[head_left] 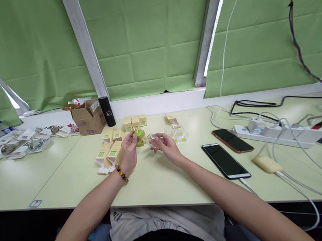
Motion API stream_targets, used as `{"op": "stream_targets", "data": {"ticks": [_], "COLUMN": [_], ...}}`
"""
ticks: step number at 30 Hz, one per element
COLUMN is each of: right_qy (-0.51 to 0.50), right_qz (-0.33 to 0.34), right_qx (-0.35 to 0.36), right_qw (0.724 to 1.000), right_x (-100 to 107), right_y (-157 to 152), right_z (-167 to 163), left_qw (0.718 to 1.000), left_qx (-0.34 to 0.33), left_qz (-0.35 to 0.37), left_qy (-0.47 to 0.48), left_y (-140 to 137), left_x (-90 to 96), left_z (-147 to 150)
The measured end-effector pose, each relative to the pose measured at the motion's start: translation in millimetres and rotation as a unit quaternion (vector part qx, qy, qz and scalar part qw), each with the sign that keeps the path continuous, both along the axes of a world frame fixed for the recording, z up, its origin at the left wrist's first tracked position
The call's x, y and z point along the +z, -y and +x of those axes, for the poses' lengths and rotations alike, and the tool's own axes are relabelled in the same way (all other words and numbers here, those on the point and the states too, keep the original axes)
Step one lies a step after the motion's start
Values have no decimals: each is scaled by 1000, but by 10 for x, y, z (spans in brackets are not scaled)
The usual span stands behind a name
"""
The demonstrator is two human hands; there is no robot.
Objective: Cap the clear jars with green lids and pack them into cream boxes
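My left hand [128, 154], with a beaded bracelet on its wrist, grips a small green case [139, 134] that appears to have its lid up. Pinched in the fingers of my right hand [168, 147] is a small clear plastic piece [150, 138], close to the case; its exact kind is hard to make out. Several pale yellow boxes [114, 153] with green labels lie beside my left hand, some with flaps open. Behind my right hand rest clear plastic pieces with yellow parts [179, 134] and another pale yellow carton [172, 120].
More pale yellow boxes [131, 123] stand farther back, near a black cylinder [107, 112] and an open cardboard box [88, 118]. Packaged items [34, 145] cover the far left. Phones [226, 161], a power strip [278, 137], a yellow charger block [267, 164] and cables occupy the right.
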State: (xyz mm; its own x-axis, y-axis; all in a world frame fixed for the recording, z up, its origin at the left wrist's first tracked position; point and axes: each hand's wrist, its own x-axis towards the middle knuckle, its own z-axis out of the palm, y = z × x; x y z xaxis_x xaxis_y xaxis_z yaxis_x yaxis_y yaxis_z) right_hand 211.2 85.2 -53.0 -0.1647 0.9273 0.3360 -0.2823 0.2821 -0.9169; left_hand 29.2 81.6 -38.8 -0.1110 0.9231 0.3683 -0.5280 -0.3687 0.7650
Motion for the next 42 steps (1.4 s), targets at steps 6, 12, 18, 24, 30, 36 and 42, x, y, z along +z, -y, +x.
{"op": "stream_targets", "data": {"ticks": [6, 12, 18, 24, 30, 36, 42], "right_qy": [-3, -36, -54, -63, -70, -78, -88], "right_qz": [-51, -62, -62, -56, -60, -61, -57], "right_qx": [23, 61, 65, 69, 73, 73, 70], "right_qw": [998, 996, 994, 994, 993, 992, 992], "right_x": [-5, -3, -21, -19, -15, -21, -10], "right_y": [17, 58, 33, 36, 44, 42, 41], "right_z": [-12, -50, -62, -63, -54, -59, -63], "left_qw": [999, 998, 997, 996, 996, 994, 992], "left_qx": [-29, -49, -49, -41, -46, -53, -59], "left_qz": [-1, -2, -3, 4, -2, 2, 15], "left_qy": [-22, -35, -57, -78, -83, -91, -108], "left_y": [19, 34, 45, 63, 48, 55, 98], "left_x": [-23, -39, -50, -46, -62, -62, -13], "left_z": [40, 67, 72, 75, 84, 92, 100]}}
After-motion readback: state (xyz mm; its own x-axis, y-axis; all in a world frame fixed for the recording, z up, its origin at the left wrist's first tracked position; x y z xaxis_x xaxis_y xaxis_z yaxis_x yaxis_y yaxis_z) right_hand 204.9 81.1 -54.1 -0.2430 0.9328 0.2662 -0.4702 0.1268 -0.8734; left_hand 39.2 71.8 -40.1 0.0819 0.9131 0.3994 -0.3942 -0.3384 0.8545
